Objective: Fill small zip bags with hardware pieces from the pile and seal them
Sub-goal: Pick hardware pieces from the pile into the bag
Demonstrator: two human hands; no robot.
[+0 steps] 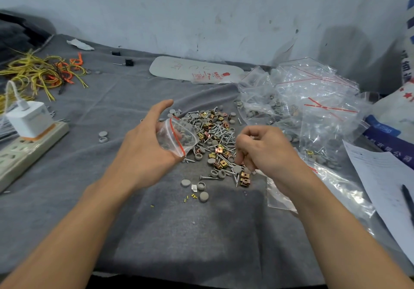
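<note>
My left hand (pixel 145 145) holds a small clear zip bag (pixel 177 136) with a red seal strip, its mouth open toward the right; grey round caps lie inside it. The pile of hardware (pixel 216 136) sits on the grey cloth just right of the bag: silver screws, brass-coloured clips and grey caps. My right hand (pixel 262 152) hovers over the pile's right side with its fingers curled and pinched together; what they hold is hidden. A flat empty zip bag (pixel 277 195) lies under my right wrist.
A heap of filled and empty zip bags (pixel 313 109) lies at the right. Papers and a pen (pixel 407 201) are at the far right. A power strip with a white charger (pixel 29 120) and yellow and orange wires (pixel 42 71) sit at the left. The wall stands behind.
</note>
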